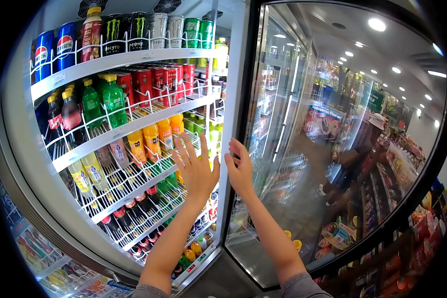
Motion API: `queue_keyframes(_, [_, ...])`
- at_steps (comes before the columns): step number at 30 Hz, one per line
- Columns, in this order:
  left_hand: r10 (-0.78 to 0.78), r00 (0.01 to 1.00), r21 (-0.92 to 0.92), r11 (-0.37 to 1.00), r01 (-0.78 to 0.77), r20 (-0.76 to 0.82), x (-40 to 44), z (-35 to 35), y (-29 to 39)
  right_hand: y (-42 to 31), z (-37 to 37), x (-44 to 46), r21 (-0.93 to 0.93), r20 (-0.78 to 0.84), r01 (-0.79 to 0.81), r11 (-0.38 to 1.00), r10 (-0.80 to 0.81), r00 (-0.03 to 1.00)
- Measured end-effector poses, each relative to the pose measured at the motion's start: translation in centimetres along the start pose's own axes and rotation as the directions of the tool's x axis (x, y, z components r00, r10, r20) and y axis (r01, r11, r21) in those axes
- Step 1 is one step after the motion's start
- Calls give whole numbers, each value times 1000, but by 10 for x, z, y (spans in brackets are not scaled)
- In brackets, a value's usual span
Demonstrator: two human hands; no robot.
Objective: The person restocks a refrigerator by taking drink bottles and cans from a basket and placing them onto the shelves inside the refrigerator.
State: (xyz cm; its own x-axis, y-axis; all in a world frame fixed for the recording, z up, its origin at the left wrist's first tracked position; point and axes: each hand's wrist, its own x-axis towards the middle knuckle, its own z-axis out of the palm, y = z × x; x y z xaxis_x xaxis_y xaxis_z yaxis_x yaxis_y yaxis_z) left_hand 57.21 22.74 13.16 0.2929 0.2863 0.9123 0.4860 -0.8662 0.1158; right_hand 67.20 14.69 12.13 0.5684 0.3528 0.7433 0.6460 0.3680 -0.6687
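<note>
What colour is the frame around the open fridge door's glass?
Black; the door frame shows best in the head view.

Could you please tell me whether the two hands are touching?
Apart: the head view shows the white post through the gap between left hand and right hand.

Bright white light floods the white wire-fronted drinks shelves (94,67) at left; round white ceiling lamps (377,24) glare upper right, fisheye distortion curving the blackened edges.
</note>
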Motion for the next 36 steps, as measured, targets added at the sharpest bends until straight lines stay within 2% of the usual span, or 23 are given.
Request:
queue_keyframes(6, [-91, 995, -23, 995, 93, 51, -43, -45, 54, -33, -49, -59, 77, 53, -51, 996, 47, 997])
queue_keyframes(9, [-124, 992, -40, 991, 124, 23, -65, -73, 86, -67, -84, -80, 199, 99, -116, 973, 98, 990])
queue_keyframes(11, [-112, 994, -38, 993, 111, -18, -82, -90, 103, -76, -111, -95, 243, 203, -203, 948, 155, 967])
queue_keyframes(15, [-185, 983, 3, 983, 185, 21, -117, -123, 135, -102, -141, -116, 398, 221, -232, 888, 153, 963])
queue_keyframes(16, [-191, 981, 23, 981, 191, 22, -128, -130, 139, -107, -136, -122, 421, 202, -220, 880, 146, 969])
queue_keyframes(19, [-229, 973, 90, 969, 229, -7, -162, -159, 153, -126, -122, -144, 550, 278, -288, 784, 154, 948])
queue_keyframes(20, [-250, 968, 117, 960, 252, -32, -180, -161, 152, -130, -115, -154, 523, 302, -291, 801, 144, 942])
queue_keyframes(21, [-307, 952, -106, 946, 307, 12, -200, -164, 147, -142, -111, -163, 509, 352, -300, 807, 124, 928])
queue_keyframes(22, [-352, 934, -318, 880, 354, 67, -217, -167, 139, -153, -103, -171, 529, 321, -276, 802, 112, 940])
queue_keyframes(25, [-414, 910, -238, 884, 402, -2, -244, -204, 129, -173, -73, -194, 590, 238, -204, 781, 73, 969])
queue_keyframes(26, [-430, 901, -246, 880, 406, -50, -248, -220, 121, -182, -66, -201, 597, 245, -203, 776, 64, 967])
queue_keyframes(27, [-441, 893, -175, 889, 422, -88, -251, -237, 116, -190, -60, -206, 604, 251, -201, 771, 54, 966])
queue_keyframes(30, [-448, 867, -140, 893, 427, -216, -259, -286, 88, -203, -38, -226, 604, 358, -213, 768, -22, 933])
queue_keyframes(36, [-543, 803, -95, 838, 538, -244, -290, -366, 48, -227, 8, -272, 585, 562, -284, 760, -127, 817])
